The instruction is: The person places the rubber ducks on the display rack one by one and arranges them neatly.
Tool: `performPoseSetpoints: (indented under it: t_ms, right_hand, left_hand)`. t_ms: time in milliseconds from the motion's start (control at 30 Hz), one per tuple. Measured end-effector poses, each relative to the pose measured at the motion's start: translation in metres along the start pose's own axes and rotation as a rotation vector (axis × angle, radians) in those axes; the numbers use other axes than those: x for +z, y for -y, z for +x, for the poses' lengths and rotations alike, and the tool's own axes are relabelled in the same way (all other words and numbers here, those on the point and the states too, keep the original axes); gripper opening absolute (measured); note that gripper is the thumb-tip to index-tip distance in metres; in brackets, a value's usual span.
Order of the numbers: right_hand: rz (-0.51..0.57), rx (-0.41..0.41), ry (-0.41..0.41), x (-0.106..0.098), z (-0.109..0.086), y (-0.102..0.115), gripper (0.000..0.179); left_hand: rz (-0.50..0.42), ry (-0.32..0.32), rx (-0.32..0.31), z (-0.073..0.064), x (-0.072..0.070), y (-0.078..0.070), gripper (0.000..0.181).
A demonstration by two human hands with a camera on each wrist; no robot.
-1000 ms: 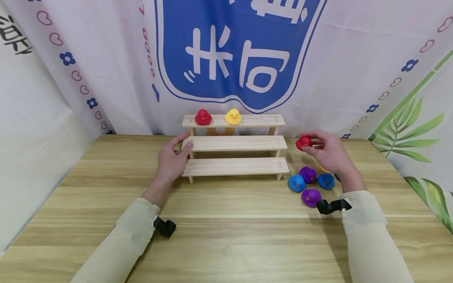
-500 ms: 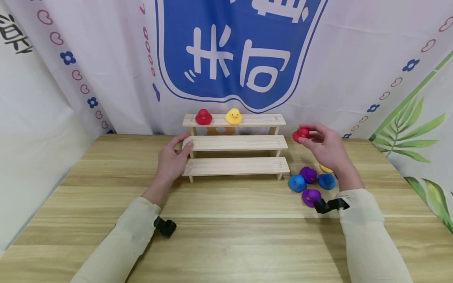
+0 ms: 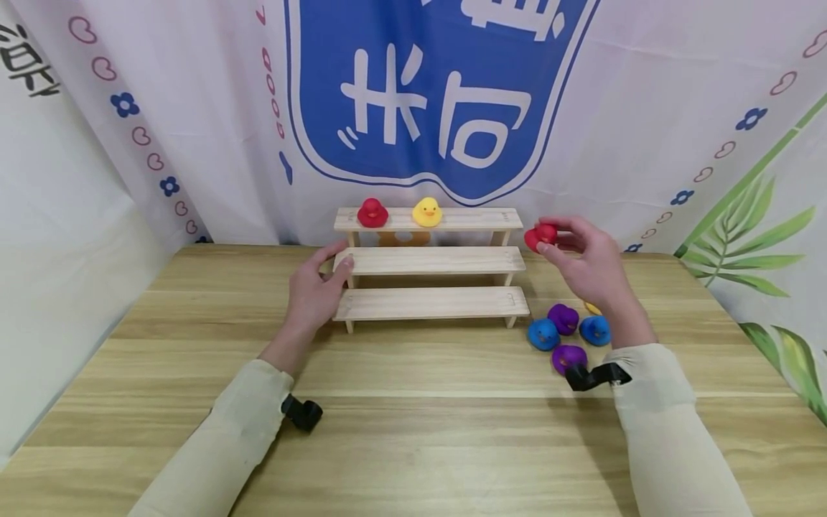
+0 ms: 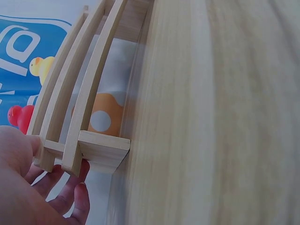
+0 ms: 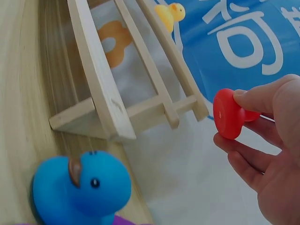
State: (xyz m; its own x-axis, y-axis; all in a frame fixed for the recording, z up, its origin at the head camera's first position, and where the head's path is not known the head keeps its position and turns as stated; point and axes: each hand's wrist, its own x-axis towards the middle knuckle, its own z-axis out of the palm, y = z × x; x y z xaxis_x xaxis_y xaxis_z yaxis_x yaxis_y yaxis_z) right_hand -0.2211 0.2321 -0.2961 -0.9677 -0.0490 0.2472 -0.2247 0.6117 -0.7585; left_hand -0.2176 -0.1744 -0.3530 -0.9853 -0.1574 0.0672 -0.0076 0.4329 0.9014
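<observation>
the right hand (image 3: 591,264) pinches a red duck (image 3: 541,237) between thumb and fingers, aloft just right of the wooden rack's (image 3: 429,304) top tier, not touching it. the left hand (image 3: 316,293) grips the left end of the middle tier with thumb and curled fingers, probably to steady it. the step in hand looks like bringing this duck to the rack; next would seem to call for passing the rack's right end and a level, gentle release. a yellow duck (image 3: 428,212) and second red duck (image 3: 372,213) on the top tier could be nudged. blue ducks (image 3: 544,334) and purple ducks (image 3: 564,319) sit on the worktop (image 3: 413,445), near right; the right forearm partly hides something yellow (image 3: 592,309).
</observation>
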Motion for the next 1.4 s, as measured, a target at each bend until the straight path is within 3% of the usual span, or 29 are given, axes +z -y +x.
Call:
performPoseSetpoints:
  t_ms: [233, 533, 1000, 1167, 1400]
  right_hand:
    - [0.077, -0.062, -0.008, 0.006, -0.002, 0.011, 0.044]
    - [0.089, -0.102, -0.001, 0.015, -0.001, 0.02, 0.043]
    - [0.129, -0.085, 0.009, 0.028, 0.003, 0.024, 0.045]
    - [0.116, -0.082, 0.006, 0.034, 0.011, 0.028, 0.045]
    - [0.091, -0.012, 0.061, 0.037, 0.028, 0.034, 0.044]
  left_hand:
    - [-0.008, 0.002, 0.006, 0.001, 0.0, 0.001, 0.047]
    - [-0.012, 0.003, 0.008, 0.002, 0.001, 0.002, 0.047]
    - [-0.017, 0.006, -0.009, 0.001, -0.001, 0.0, 0.048]
    - [-0.016, 0.0, -0.012, 0.001, -0.001, 0.0, 0.048]
    - [-0.026, 0.0, -0.011, 0.001, 0.001, 0.001, 0.047]
